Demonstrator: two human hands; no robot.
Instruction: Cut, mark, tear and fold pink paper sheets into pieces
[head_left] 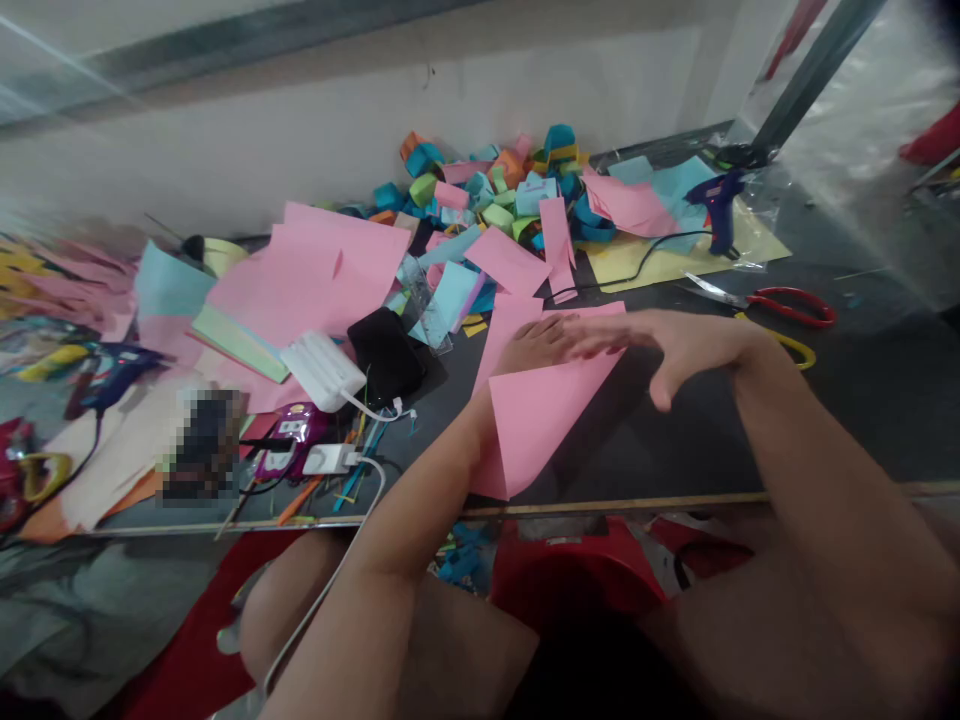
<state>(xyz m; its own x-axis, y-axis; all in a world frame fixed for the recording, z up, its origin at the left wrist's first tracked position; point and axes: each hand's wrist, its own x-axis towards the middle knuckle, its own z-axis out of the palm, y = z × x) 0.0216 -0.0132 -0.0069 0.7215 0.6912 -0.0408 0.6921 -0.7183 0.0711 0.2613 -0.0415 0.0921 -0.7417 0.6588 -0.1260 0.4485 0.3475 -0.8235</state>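
Left forearm (375, 590) and right forearm (847, 480) sit closest to the lens, reaching in from the bottom of the frame. Pink sheet (551, 410) is right of center near the table edge, one flap bent across the left wrist. Left hand (536, 345) open, palm down on the sheet; right hand (690, 340) open too, fingers toward the sheet's upper right edge, thumb apart (contact there: can't tell).

Handling tips, my read: keep the sheet pinned flat, match edges before pressing, slide the wrist clear of the flap, run the crease in one even stroke. Rushing likely skews it.

Surface: dark table (675, 450), pale front edge. Paper rings (510, 190) heaped upper center, scissors (720, 292) right, blue glue gun (721, 205) upper right, black pouch (386, 355) and white adapter (322, 370) left of center. Room: pale wall (300, 125) behind, metal bar (187, 55) upper left, red stool (570, 565) lower center.
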